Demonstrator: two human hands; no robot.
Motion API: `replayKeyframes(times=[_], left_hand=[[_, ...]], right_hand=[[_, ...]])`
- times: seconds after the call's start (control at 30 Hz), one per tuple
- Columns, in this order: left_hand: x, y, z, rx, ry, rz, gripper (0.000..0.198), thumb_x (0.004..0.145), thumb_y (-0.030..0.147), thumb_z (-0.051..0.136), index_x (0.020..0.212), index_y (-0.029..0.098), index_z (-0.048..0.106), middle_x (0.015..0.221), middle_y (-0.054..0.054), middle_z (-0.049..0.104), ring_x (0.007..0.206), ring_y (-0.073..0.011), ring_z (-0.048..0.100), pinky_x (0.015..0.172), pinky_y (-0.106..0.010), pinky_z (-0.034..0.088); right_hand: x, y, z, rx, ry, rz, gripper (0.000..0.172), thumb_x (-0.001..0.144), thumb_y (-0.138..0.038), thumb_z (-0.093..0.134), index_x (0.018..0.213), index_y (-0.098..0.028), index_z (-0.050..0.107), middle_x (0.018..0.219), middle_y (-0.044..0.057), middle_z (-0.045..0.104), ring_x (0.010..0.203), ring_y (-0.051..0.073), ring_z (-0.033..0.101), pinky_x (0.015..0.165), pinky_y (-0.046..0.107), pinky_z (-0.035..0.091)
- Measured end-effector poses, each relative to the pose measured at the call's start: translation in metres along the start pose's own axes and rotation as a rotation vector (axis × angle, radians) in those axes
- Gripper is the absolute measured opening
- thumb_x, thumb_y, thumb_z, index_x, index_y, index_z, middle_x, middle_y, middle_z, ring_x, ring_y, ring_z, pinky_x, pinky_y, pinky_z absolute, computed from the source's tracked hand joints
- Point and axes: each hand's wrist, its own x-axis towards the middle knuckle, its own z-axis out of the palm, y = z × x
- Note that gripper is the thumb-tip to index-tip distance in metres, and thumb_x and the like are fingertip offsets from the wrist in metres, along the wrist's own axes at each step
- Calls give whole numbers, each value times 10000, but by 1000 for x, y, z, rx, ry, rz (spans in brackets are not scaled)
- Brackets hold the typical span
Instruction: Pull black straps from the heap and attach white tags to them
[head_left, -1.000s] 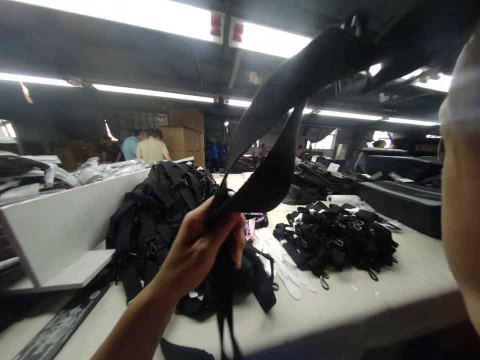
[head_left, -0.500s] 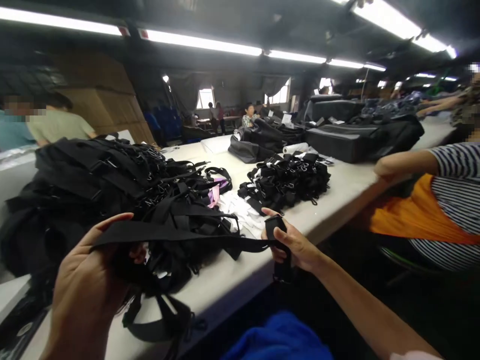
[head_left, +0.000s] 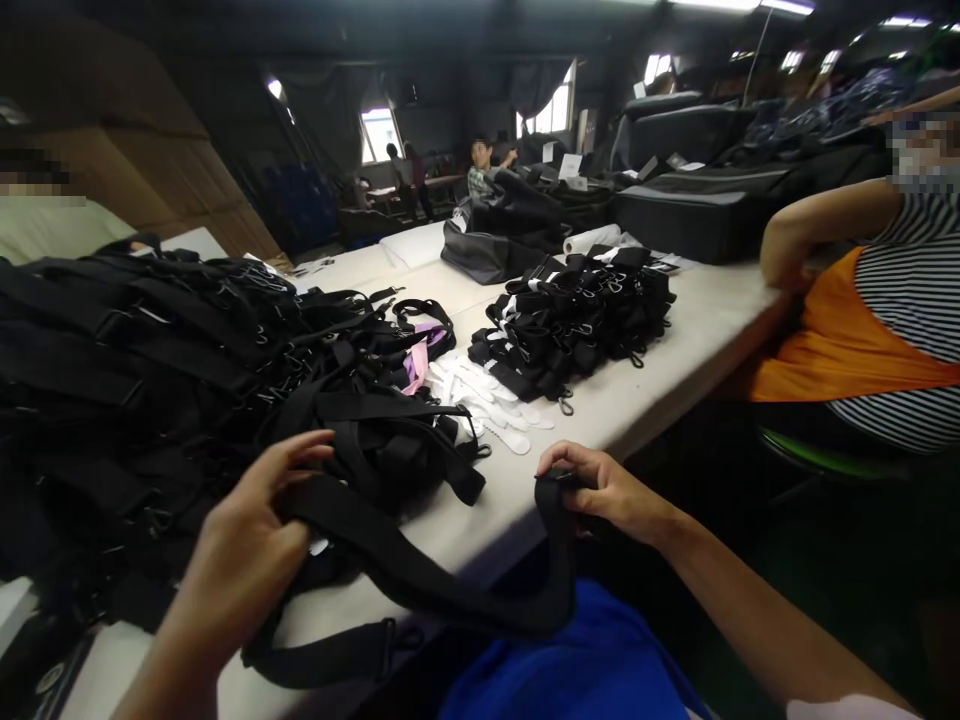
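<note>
A black webbing strap (head_left: 442, 580) hangs in a slack curve between my two hands. My left hand (head_left: 251, 540) grips one stretch of it, fingers curled around the band. My right hand (head_left: 600, 490) pinches the other stretch between thumb and fingers, where it folds downward. Below my left hand, a loop with a dark buckle (head_left: 388, 645) dangles over the table's front edge. Just beyond the left hand lies a big heap of black straps (head_left: 187, 350) with metal clips. White tag-like strips (head_left: 487, 395) lie between that heap and a smaller pile of bundled straps (head_left: 577, 320).
Pink and purple ribbon (head_left: 417, 365) pokes out beside the heap. Black bags (head_left: 682, 215) and a white roll (head_left: 592, 240) stand farther back on the table (head_left: 660, 385). A person in a striped top and orange apron (head_left: 817, 340) sits at the right; others are in the background.
The strap has gone from nearly taut to sagging in a curve. My left hand has moved right, and the right hand's grip on the strap has shifted. The view has tipped downward.
</note>
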Motion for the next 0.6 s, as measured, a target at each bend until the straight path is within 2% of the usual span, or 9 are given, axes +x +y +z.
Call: replayKeyframes(times=[0.07,0.13,0.2,0.27,0.3,0.37,0.43,0.5,0.6], left_hand=[[-8,8,31,210,-249,103,656,730,134,587,1333,381,513,1377,-9,567,1242,-332,556,1119,-540,393],[-17,14,51,293,-569,164,771,748,170,639,1438,425,408,1538,5,437,1392,-325,430,1187,-525,311],[-25,24,65,221,-837,189,942,710,253,769,1495,444,286,1620,14,309,1472,-318,309,1227,-494,239],[-34,42,79,-14,-956,211,1083,627,318,869,1518,395,258,1627,-24,294,1477,-320,296,1233,-449,228],[-38,52,88,-180,-957,227,1093,606,325,888,1516,367,282,1607,-44,332,1463,-316,320,1227,-420,244],[-47,69,109,-507,-896,208,917,637,300,871,1437,339,425,1445,-55,523,1356,-288,459,1142,-363,366],[-53,76,130,-715,-828,142,665,703,247,806,1308,288,533,1071,-31,666,1041,-221,625,917,-305,486],[-54,70,142,-720,-712,65,442,770,182,699,1191,235,573,796,17,611,753,-154,587,710,-267,459],[-45,50,130,-460,-373,47,202,831,119,550,997,199,632,698,25,562,662,-132,499,629,-262,383]], right_hand=[[0,-5,8,68,-14,-58,322,835,-361,746,1046,-200,565,762,-34,621,524,78,597,459,163,487],[2,-17,18,116,-14,-133,320,827,-370,753,1033,-221,557,730,-47,612,494,80,590,431,161,479],[4,-31,29,134,-2,-216,312,823,-376,757,1021,-247,554,740,-44,620,493,81,590,432,165,484],[6,-42,41,118,27,-306,296,821,-370,758,1015,-268,559,756,-35,628,499,86,594,445,178,498],[6,-46,47,91,54,-355,283,823,-359,757,1015,-276,567,765,-28,631,501,89,599,446,180,502],[6,-51,56,-4,132,-452,249,823,-320,758,1009,-280,598,803,-7,637,511,94,610,445,181,508],[6,-54,59,-110,223,-524,238,797,-283,779,989,-273,636,861,19,641,525,98,612,435,183,511],[4,-59,54,-167,339,-576,246,760,-269,803,962,-272,662,926,39,638,527,100,595,418,198,509],[-5,-68,38,-137,597,-657,248,710,-232,813,902,-300,672,887,37,601,518,115,528,350,229,428]])
